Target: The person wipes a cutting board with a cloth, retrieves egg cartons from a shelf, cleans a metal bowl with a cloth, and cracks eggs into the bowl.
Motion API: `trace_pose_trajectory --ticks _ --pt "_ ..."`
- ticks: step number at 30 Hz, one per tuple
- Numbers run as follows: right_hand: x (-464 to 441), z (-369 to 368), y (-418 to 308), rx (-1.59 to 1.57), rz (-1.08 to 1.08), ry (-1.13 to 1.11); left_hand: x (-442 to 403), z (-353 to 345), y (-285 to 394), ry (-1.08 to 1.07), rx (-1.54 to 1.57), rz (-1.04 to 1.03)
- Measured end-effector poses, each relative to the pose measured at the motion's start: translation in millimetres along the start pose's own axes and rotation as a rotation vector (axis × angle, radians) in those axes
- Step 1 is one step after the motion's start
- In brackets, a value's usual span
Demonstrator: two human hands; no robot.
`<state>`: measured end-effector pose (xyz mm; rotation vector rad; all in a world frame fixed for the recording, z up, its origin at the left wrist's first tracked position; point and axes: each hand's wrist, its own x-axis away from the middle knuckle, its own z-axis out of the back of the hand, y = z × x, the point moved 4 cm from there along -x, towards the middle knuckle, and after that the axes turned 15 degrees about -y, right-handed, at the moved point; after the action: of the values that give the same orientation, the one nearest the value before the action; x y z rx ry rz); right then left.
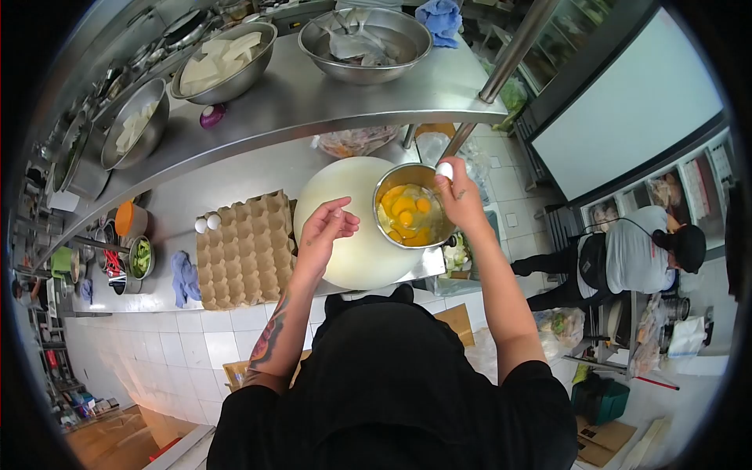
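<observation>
I see the white oval egg (445, 170) in the curled fingers of the right hand (457, 193), beside the round steel bowl's (401, 177) rim; the half-open left hand (325, 228) seems to hold nothing. The egg should be light, smooth and brittle, best held softly around its middle, but fingers cover its lower part and I cannot tell if it is cracked.

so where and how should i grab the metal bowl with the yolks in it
Probably take the metal bowl by its left rim, from the left, keeping it level: that rim curves exposed toward the empty left hand, while the right hand holds a white egg by the opposite side.
</observation>
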<state>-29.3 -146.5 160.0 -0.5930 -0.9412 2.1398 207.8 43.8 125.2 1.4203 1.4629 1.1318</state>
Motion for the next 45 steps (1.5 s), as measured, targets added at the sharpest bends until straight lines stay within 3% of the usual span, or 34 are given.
trace_pose_trajectory --ticks 2,3,5,8,11,13,15,16,18,19,21,22,24,26,28,30,31,32,33,36,38,39,41,42,44,45 --pt "1 -2 -14 0.285 0.036 -0.046 3 -1 2 -0.003 -0.01 -0.012" --pt "2 -3 -18 0.285 0.034 -0.047 4 -2 2 -0.003 -0.009 -0.01" --pt "4 -10 -22 0.585 -0.06 -0.15 5 -7 3 -0.025 -0.034 -0.021" --pt "6 -19 -26 0.749 -0.128 -0.255 4 -19 -12 -0.076 -0.027 -0.038" --pt "14 -3 -33 0.64 -0.132 -0.15 7 -45 -36 -0.201 -0.008 -0.059" --pt "28 22 -24 0.313 -0.052 0.11 16 -57 -46 -0.237 0.012 -0.026" --pt "50 44 6 0.11 0.04 0.44 29 -63 -50 -0.371 -0.087 0.045" --pt "60 51 38 -0.003 -0.052 0.492 36 -55 -50 -0.372 -0.131 0.071" --pt "89 47 149 0.009 -0.326 0.296 53 -23 -40 -0.303 -0.189 0.073" --pt "109 42 197 0.24 -0.383 0.179 66 -2 -34 -0.266 -0.244 0.077" --pt "112 52 183 0.496 -0.256 0.272 92 68 -27 -0.066 -0.3 0.001" --pt "91 46 157 0.481 -0.224 0.246 107 123 -32 0.068 -0.458 -0.077" --pt "69 39 85 -0.09 -0.204 0.404 137 201 21 0.432 -0.843 0.071" --pt "29 -10 -11 -0.102 -0.072 0.278 155 267 55 0.652 -1.43 -0.16" --pt "-12 -97 -60 -0.169 0.063 -0.021 148 312 57 0.573 -1.52 -0.175" --pt "-36 -195 -138 -0.242 0.081 -0.511 140 329 65 0.488 -1.606 -0.197" --pt "-45 -254 -155 -0.338 0.281 -0.56 132 337 66 0.352 -1.468 0.073" --pt "-54 -295 -184 -0.072 0.337 -0.602 128 344 60 0.214 -1.313 0.332" --pt "-64 -337 -202 0.04 0.441 -0.568 128 351 63 0.208 -1.318 0.327" --pt "-93 -418 -246 0.154 0.378 -0.499 129 370 50 0.149 -1.197 0.257" --pt "-113 -463 -241 0.359 0.364 -0.621 145 391 36 0.498 -0.491 -0.171" --pt "-120 -469 -236 0.355 0.358 -0.616 153 381 39 0.49 -0.494 -0.168" --pt "-128 -471 -232 0.209 0.38 -0.549 178 361 41 0.699 0.21 -0.323" --pt "-131 -467 -230 0.209 0.378 -0.548 189 377 29 0.698 0.21 -0.322" --pt "-136 -441 -219 -0.263 0.267 -0.456 212 418 -13 0.587 0.026 0.035" --pt "-132 -408 -223 -0.487 0.087 -0.62 215 404 -2 0.583 0.023 0.03"
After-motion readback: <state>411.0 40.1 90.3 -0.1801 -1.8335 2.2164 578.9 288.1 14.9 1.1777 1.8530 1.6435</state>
